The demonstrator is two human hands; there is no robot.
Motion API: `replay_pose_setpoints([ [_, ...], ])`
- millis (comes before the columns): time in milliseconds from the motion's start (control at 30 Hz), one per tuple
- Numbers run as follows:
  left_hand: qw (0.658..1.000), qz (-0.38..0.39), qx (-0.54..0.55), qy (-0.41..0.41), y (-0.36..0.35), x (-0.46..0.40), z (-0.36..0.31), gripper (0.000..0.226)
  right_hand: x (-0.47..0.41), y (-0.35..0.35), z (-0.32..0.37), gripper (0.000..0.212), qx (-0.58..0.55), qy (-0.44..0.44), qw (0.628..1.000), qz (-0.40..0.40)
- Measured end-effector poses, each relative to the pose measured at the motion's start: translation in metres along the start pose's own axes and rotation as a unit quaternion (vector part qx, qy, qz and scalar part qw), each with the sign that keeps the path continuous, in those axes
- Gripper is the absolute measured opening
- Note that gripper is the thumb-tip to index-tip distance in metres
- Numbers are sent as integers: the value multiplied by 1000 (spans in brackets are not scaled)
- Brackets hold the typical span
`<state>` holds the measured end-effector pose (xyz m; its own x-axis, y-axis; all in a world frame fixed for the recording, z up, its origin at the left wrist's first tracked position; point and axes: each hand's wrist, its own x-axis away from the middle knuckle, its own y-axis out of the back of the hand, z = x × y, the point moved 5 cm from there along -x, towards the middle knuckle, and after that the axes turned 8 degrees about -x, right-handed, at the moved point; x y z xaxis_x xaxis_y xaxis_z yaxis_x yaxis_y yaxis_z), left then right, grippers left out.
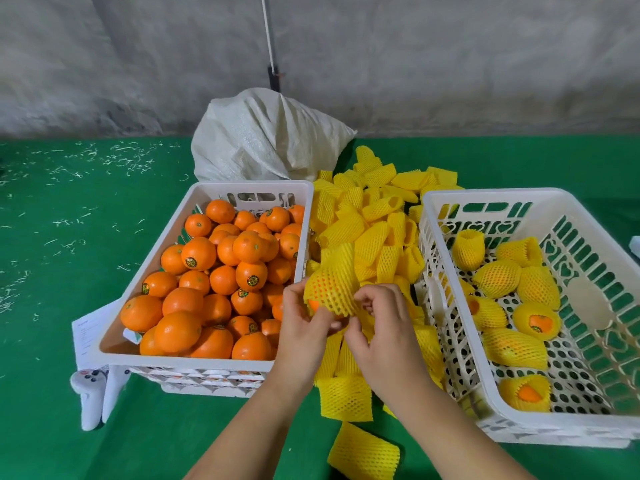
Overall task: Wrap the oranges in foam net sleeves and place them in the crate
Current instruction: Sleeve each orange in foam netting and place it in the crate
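Left hand: the left hand [304, 327] has its fingers curled round the lower left side of an orange in a net sleeve [330, 289], held above the gap between the two crates.
Right hand: the right hand [384, 327] pinches the lower edge of the same sleeve with bent fingers, just beside the left hand.
Held orange: bare orange skin shows through the mesh and at the open bottom end; the top of the sleeve stands up loose past the fruit.
Left crate: a white crate [152, 258] on the green table [69, 271] is heaped with bare oranges [214, 289], several carrying small round stickers.
Right crate: a white slotted crate [588, 216] holds wrapped oranges [498, 278] lying on its perforated floor, some with orange peel showing at an open end.
Sleeve pile: loose yellow net sleeves [374, 223] lie heaped between the crates, with a few more [363, 455] near the front edge.
Behind: a white woven sack [263, 140] sits against the grey wall beyond the left crate.
Front left: a white game controller [93, 393] lies under the near corner of the left crate, beside a sheet of paper [86, 334].
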<state>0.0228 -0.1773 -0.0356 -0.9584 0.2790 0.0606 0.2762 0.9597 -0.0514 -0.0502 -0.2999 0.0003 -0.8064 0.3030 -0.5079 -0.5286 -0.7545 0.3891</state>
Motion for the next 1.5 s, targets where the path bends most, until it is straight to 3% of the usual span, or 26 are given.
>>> replay_pose_setpoints([
  [100,998,63,17,12,-5,8,-3,49,-2,4,-4,32,-52,-27,998,-36],
  [233,988,132,-54,-54,-2,14,-6,64,-10,13,-3,28,-44,-6,997,-62],
  [367,995,47,-59,-73,2,13,-5,55,-14,19,5,23,-13,47,997,-57],
  [467,997,-20,-31,-63,8,6,-4,61,0,9,15,17,-10,94,995,-18],
  [633,991,25,-97,-92,5,8,-16,79,6,-1,3,45,-68,-48,997,-7],
  [767,989,11,-111,-101,8,7,-15,78,6,8,0,27,-65,-36,997,-16],
  [833,988,-9,-112,-102,11,4,-13,77,8,3,-3,23,-77,-66,994,39],
  [900,985,-18,-130,-110,12,2,-12,78,11,0,-7,20,-175,-175,965,87],
  [1000,976,4,-185,-118,11,1,-11,91,17,-3,-20,59,-343,-349,869,80],
  [1067,954,74,-261,-128,2,1,-9,89,17,-11,-17,86,-346,-375,850,128],
  [1100,932,105,-316,-140,-4,1,-6,87,17,-13,-18,90,-343,-379,850,125],
  [1233,844,158,-470,-204,-7,-7,-3,92,3,12,-47,71,-377,-404,833,26],
  [1300,830,151,-490,-219,4,-17,-7,84,-10,40,-75,56,-379,-418,825,-35],
  [1367,826,88,-509,-224,22,-36,-8,71,-23,70,-106,36,-389,-425,809,-118],
  [1433,809,5,-559,-180,39,-62,-5,62,-35,94,-130,28,-407,-404,794,-204],
  [1500,795,-8,-600,-86,52,-84,5,62,-41,106,-144,27,-410,-369,780,-296],
])
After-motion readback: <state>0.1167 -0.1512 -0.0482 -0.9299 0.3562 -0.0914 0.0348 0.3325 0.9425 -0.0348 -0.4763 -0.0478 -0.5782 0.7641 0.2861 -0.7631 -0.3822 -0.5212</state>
